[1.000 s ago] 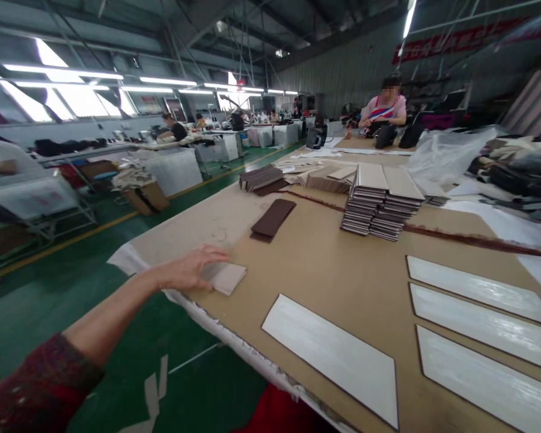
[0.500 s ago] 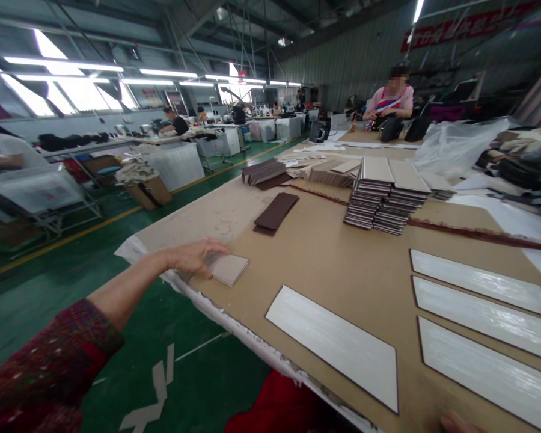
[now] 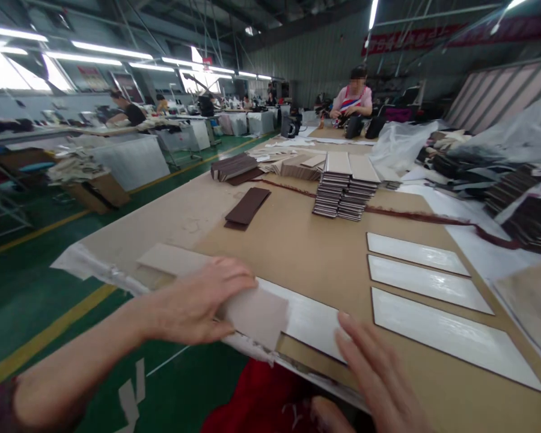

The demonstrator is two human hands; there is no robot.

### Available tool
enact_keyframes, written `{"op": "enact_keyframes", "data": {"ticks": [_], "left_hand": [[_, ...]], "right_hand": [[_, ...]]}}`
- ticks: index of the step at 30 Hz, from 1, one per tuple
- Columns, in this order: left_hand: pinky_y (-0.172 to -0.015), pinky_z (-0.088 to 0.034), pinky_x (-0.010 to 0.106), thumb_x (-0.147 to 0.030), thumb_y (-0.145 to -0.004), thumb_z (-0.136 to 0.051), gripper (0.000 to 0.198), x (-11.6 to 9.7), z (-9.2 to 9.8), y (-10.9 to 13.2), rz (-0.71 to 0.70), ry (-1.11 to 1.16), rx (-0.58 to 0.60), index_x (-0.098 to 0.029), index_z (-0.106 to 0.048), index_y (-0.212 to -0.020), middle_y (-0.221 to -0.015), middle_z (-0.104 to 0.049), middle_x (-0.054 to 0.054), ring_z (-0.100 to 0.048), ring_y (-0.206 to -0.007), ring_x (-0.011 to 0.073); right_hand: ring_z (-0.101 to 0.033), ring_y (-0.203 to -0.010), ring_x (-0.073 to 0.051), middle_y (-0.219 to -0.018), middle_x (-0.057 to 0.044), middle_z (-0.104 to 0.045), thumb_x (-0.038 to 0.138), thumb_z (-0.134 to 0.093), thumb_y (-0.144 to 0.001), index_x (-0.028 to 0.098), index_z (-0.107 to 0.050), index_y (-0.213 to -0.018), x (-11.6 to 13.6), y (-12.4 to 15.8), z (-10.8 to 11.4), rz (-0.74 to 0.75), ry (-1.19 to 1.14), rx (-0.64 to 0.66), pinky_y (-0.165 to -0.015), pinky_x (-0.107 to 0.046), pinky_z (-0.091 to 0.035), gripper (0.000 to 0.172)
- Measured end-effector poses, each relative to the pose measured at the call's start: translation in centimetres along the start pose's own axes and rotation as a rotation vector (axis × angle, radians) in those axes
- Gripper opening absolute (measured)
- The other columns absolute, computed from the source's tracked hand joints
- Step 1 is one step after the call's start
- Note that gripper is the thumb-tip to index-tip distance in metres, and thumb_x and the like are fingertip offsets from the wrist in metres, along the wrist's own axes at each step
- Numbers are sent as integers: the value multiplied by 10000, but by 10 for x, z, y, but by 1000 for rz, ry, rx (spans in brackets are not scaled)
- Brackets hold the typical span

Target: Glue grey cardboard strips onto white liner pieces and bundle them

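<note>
My left hand (image 3: 202,300) is closed over a flat beige board strip (image 3: 259,316), thumb at the near edge and fingers on top. The strip appears to run on past the hand to the left, though its middle is hidden. It lies over or just above part of a glossy white panel (image 3: 313,316) with a dark edge, near the table's front edge. At the right end of that panel is my right hand (image 3: 379,373), open with fingers stretched out and thumb apart, somewhat blurred. Whether its fingertips touch the panel I cannot tell.
Several glossy white panels (image 3: 433,285) lie in a row on the right of the brown-topped table (image 3: 297,240). Dark brown strips (image 3: 247,205) rest farther back, behind them piled boards (image 3: 342,186). Beyond the table's far part sits a person (image 3: 352,102). Green floor runs along the left.
My left hand has moved right and nearer, bringing the beige strip from the table's left edge to the white panel. My right hand has come up into view. The camera has turned right.
</note>
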State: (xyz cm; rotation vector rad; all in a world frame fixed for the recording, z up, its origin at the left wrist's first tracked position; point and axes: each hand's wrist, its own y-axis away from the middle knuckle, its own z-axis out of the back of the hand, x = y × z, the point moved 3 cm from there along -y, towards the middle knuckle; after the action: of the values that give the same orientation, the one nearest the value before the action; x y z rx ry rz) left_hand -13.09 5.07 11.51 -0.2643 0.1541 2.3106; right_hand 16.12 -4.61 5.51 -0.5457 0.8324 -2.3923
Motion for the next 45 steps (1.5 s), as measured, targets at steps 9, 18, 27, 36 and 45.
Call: {"op": "enact_keyframes", "data": {"ticks": [9,18,27,36,45], "left_hand": [[-1077,-369,456,-222,-775,-662,565,-69,-37,-26,-164,141,-30,-217,-480,-1309,-1232,-566,71,-503,-1142,257],[-1127,-369,461,-364,-961,-528,576,8,-54,1,264,197,-357,-285,-306,-1486,-1461,-452,89,-431,-1335,258],[-1148,-357,484,-336,-986,-446,526,39,-96,0,281,245,-305,-239,-324,-1488,-1475,-469,104,-426,-1360,265],[-1139,-368,499,-242,-961,-462,543,41,-96,6,264,334,-357,-262,-323,-1485,-1459,-505,93,-447,-1351,251],[-1125,-389,488,-284,-959,-504,604,42,-91,9,234,352,-348,-269,-274,-1518,-1463,-525,90,-462,-1349,247]], "right_hand": [[-558,-1259,-340,-1415,-208,-546,257,-646,-830,61,-536,-1354,16,2,-29,207,49,192,-937,-459,-588,570],[-557,-1287,-280,-1459,-64,-521,449,-570,-934,258,-491,-1411,-58,24,23,-375,3,132,-1050,-423,-526,520],[-520,-1304,-300,-1418,-60,-548,445,-593,-921,297,-450,-1423,-70,17,-7,-235,-56,264,-1072,-574,-478,542],[-496,-1328,-271,-1407,-56,-570,353,-623,-900,255,-473,-1420,-61,-2,-28,-95,-62,360,-1043,-458,-529,550],[-515,-1321,-288,-1403,-69,-579,365,-627,-899,237,-480,-1424,-64,-4,-37,-62,-52,413,-1015,-476,-557,560]]}}
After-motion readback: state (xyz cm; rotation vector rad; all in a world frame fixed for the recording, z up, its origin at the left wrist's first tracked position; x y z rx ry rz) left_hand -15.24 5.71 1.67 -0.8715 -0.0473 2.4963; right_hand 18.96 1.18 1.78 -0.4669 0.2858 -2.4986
